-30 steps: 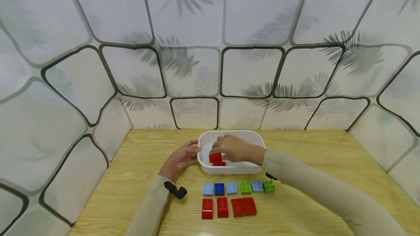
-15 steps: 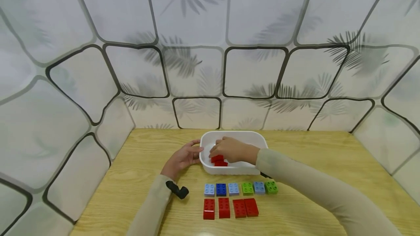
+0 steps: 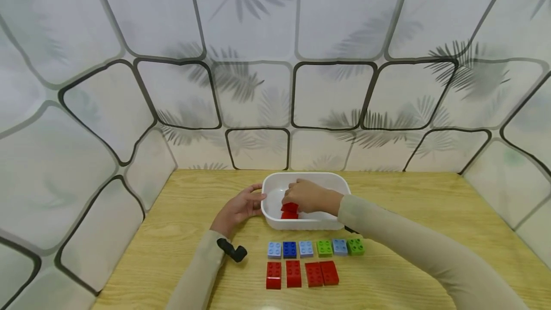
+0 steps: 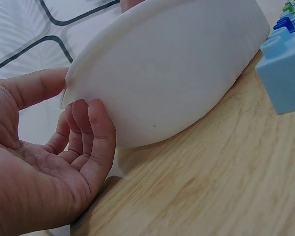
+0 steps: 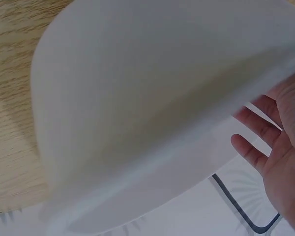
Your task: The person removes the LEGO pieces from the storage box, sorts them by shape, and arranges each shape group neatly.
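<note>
A white plastic bin (image 3: 323, 224) stands on the table. My left hand (image 3: 239, 207) grips its left end; in the left wrist view the thumb lies on the rim and curled fingers (image 4: 102, 125) touch the outer wall. My right hand (image 3: 307, 196) reaches inside the bin and pinches a red toy brick (image 3: 290, 207), which is tilted. Another red brick (image 3: 289, 215) lies beneath it on the bin's floor. From the right wrist, the bin's wall (image 5: 137, 73) hides the bricks and part of the right hand (image 5: 280, 142).
In front of the bin runs a row of small bricks: light blue (image 3: 274, 249), dark blue (image 3: 290, 249) and green (image 3: 324, 248) among them. Several longer red bricks (image 3: 293, 274) form a second row nearer me. A patterned curtain (image 3: 258, 109) rises behind the wooden table (image 3: 409, 214).
Inside the bin, my right hand has shifted slightly right, and the upper red brick has tilted and moved with its fingers. My left hand stays at the bin's left end.
</note>
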{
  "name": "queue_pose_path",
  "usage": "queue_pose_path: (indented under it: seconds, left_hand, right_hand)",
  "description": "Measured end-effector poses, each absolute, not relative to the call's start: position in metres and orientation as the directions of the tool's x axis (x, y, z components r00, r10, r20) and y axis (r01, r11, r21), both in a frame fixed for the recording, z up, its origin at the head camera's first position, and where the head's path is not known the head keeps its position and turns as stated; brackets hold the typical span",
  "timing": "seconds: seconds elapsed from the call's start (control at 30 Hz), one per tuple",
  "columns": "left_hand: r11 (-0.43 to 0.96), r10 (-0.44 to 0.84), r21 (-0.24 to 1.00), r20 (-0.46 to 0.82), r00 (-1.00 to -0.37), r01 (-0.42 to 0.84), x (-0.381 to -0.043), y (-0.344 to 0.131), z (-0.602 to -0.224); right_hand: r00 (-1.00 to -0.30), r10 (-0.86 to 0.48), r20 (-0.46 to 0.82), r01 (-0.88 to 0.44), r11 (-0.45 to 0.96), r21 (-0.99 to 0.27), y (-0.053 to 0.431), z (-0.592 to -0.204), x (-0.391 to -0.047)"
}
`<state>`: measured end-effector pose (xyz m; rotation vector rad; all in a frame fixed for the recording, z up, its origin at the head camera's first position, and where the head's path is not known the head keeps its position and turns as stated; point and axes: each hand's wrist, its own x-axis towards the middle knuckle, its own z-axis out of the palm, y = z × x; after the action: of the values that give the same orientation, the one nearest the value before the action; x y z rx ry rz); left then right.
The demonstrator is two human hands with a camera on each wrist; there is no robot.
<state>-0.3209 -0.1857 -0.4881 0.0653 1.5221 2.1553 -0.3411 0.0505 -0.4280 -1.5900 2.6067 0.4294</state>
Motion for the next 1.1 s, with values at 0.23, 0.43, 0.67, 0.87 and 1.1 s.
queue_pose_path:
  seconds: [0.23, 0.43, 0.67, 0.87, 1.1]
  left_hand:
    - [-0.257, 0.429, 0.896, -0.229, -0.874, -0.361, -0.3208, -0.1870, -0.4893]
    - [-0.268, 0.430, 0.890, -0.232, -0.872, -0.369, -0.3213, -0.1872, -0.4892]
    - [-0.254, 0.432, 0.897, -0.229, -0.872, -0.361, -0.3210, -0.1857, -0.4894]
    - [-0.264, 0.420, 0.889, -0.244, -0.874, -0.375, -0.3219, -0.1860, -0.4890]
    - [-0.248, 0.422, 0.895, -0.244, -0.873, -0.370, -0.3215, -0.1860, -0.4893]
  right_hand:
    - [-0.480, -0.860, -0.174, -0.874, 0.453, 0.174, 0.0535, -0.4282, -0.3404]
    - [-0.447, -0.880, -0.159, -0.891, 0.423, 0.162, 0.0531, -0.4296, -0.3398]
    - [-0.492, -0.848, -0.195, -0.870, 0.469, 0.153, 0.0521, -0.4326, -0.3411]
    - [-0.542, -0.810, -0.226, -0.840, 0.529, 0.120, 0.0519, -0.4325, -0.3436]
    - [-0.561, -0.795, -0.230, -0.826, 0.553, 0.104, 0.0555, -0.4319, -0.3454]
